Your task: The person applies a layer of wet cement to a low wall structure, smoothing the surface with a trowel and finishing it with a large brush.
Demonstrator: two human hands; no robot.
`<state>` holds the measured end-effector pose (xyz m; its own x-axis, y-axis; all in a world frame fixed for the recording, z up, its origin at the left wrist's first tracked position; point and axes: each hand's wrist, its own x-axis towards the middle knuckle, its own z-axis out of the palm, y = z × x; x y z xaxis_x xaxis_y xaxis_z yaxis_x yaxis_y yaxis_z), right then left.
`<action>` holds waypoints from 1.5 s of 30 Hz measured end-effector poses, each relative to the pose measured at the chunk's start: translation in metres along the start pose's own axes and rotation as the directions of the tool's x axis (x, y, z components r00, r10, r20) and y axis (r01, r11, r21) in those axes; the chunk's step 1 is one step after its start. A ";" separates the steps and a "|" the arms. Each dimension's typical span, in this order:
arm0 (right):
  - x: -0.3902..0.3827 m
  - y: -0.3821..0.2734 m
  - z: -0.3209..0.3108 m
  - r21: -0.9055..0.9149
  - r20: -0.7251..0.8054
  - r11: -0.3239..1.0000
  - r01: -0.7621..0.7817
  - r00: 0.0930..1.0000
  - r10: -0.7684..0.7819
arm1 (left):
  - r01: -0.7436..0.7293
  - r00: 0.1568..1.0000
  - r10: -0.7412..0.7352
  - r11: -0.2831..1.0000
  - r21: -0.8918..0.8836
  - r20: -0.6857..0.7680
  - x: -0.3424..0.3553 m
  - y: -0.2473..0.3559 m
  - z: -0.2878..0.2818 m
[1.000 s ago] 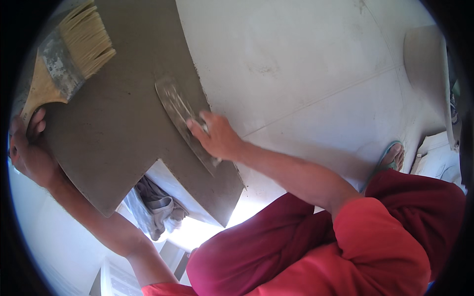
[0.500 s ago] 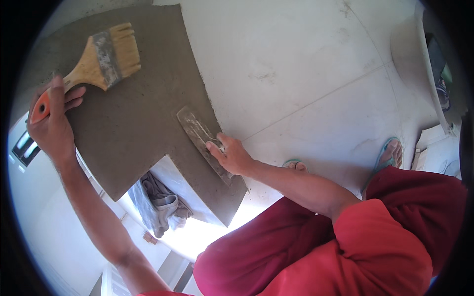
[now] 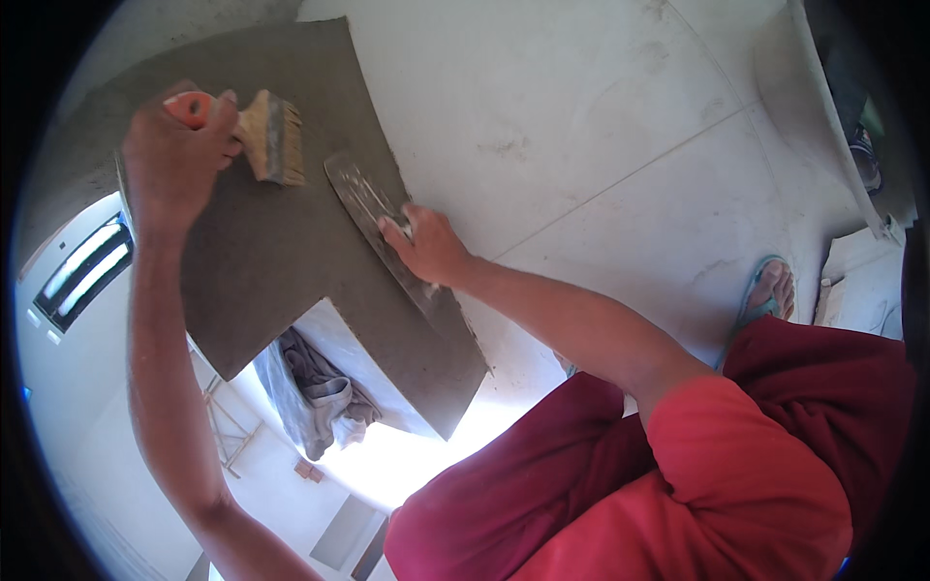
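Note:
My left hand (image 3: 179, 165) is closed round the orange-tipped handle of a wide paintbrush (image 3: 273, 138). Its pale bristles point to the right over the grey plastered surface (image 3: 257, 261); whether they touch it I cannot tell. To the right, my right hand (image 3: 431, 247) grips the handle of a long flat steel trowel (image 3: 360, 198). The trowel's blade lies along the right part of the plaster, near the edge where it meets the white surface. My fingers cover part of the trowel's handle.
A white tiled surface (image 3: 581, 116) adjoins the plaster on the right. Grey cloth (image 3: 325, 392) hangs in the opening cut into the plastered piece. A large pale tub (image 3: 814, 126) stands at the far right, near my sandalled foot (image 3: 768, 290). A small brown block (image 3: 308, 471) lies below.
My left hand has swung right with the paintbrush, whose bristles now sit closer to the trowel. The right hand has slid the trowel up and slightly left along the plaster.

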<state>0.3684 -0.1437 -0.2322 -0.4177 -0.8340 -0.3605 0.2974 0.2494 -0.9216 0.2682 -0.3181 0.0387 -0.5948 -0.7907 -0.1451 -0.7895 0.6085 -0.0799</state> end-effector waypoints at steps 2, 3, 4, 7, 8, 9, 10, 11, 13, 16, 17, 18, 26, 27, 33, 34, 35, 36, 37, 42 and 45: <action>0.023 -0.012 -0.002 -0.003 0.014 1.000 -0.024 1.000 0.024 | -0.055 0.994 0.051 0.998 -0.039 -0.099 0.009 -0.018 -0.024; 0.030 -0.023 -0.007 -0.005 0.044 0.998 -0.056 0.997 0.056 | -0.086 0.986 0.076 0.994 -0.063 -0.148 0.014 -0.034 -0.031; 0.037 -0.032 -0.010 -0.006 0.076 0.997 -0.074 0.994 0.075 | -0.104 0.981 0.088 0.991 -0.083 -0.173 0.017 -0.050 -0.036; -0.029 -0.009 0.020 0.002 0.054 0.994 0.108 0.993 -0.108 | -0.113 0.953 0.076 0.987 -0.111 -0.293 0.008 -0.081 -0.051; -0.024 0.006 0.018 -0.056 -0.034 0.992 0.115 0.993 -0.117 | -0.135 0.938 0.082 0.981 -0.138 -0.336 0.011 -0.077 -0.039; -0.018 0.022 0.016 -0.116 -0.120 0.986 0.117 0.984 -0.131 | -0.156 0.922 0.085 0.974 -0.164 -0.377 0.017 -0.075 -0.027; -0.019 0.034 0.017 -0.166 -0.187 0.980 0.109 0.972 -0.140 | -0.167 0.912 0.079 0.968 -0.188 -0.401 0.022 -0.076 -0.020; -0.019 0.021 0.021 -0.087 -0.100 0.995 0.040 0.994 -0.048 | -0.138 0.902 0.048 0.974 -0.181 -0.429 0.015 -0.079 -0.033; 0.012 -0.011 0.006 0.010 0.023 0.994 -0.111 0.994 0.111 | -0.136 0.891 0.024 0.967 -0.216 -0.454 0.013 -0.082 -0.033; -0.024 -0.021 0.003 -0.019 0.204 0.993 -0.119 0.972 0.120 | -0.142 0.893 0.015 0.958 -0.249 -0.450 0.009 -0.080 -0.034; -0.022 -0.007 0.008 -0.055 0.068 0.998 -0.015 0.997 0.018 | -0.172 0.891 0.039 0.951 -0.256 -0.452 0.009 -0.072 -0.032; -0.020 0.015 0.016 -0.105 -0.063 0.991 0.084 0.994 -0.090 | -0.201 0.888 0.063 0.944 -0.262 -0.455 0.011 -0.068 -0.032; -0.015 -0.025 0.006 -0.008 0.086 0.999 0.049 0.995 -0.048 | -0.129 0.889 -0.014 0.951 -0.279 -0.458 0.010 -0.077 -0.032; -0.018 -0.014 0.006 -0.011 0.069 0.999 0.040 0.997 -0.039 | -0.081 0.894 -0.051 0.958 -0.273 -0.445 0.009 -0.074 -0.033; 0.013 -0.035 0.005 -0.007 0.026 0.999 0.042 0.999 -0.042 | -0.249 0.880 0.065 0.906 -0.341 -0.471 0.014 -0.087 -0.037; 0.003 -0.043 0.009 0.011 0.040 0.996 0.086 0.995 -0.086 | -0.210 0.887 0.021 0.908 -0.362 -0.461 0.013 -0.087 -0.036; -0.006 -0.037 0.012 0.037 0.020 0.995 0.096 0.995 -0.097 | -0.176 0.889 -0.019 0.908 -0.381 -0.457 0.011 -0.081 -0.035; -0.015 -0.023 0.014 0.063 0.001 0.992 0.106 0.994 -0.106 | -0.141 0.890 -0.060 0.906 -0.399 -0.452 0.010 -0.077 -0.036; -0.019 -0.014 0.016 0.087 -0.025 0.990 0.110 0.994 -0.108 | -0.134 0.888 -0.064 0.911 -0.389 -0.455 0.011 -0.076 -0.038; 0.030 -0.032 0.004 0.014 -0.001 0.999 0.039 0.999 -0.039 | -0.151 0.881 -0.038 0.922 -0.356 -0.472 0.013 -0.083 -0.038; -0.002 -0.027 0.013 0.065 0.031 0.993 0.101 0.994 -0.104 | -0.049 0.884 -0.143 0.919 -0.392 -0.445 0.009 -0.082 -0.038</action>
<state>0.3726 -0.1552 -0.2046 -0.4196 -0.8701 -0.2585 0.3089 0.1308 -0.9420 0.3219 -0.3780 0.0812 -0.4805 -0.8158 0.3220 -0.7557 0.5714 0.3201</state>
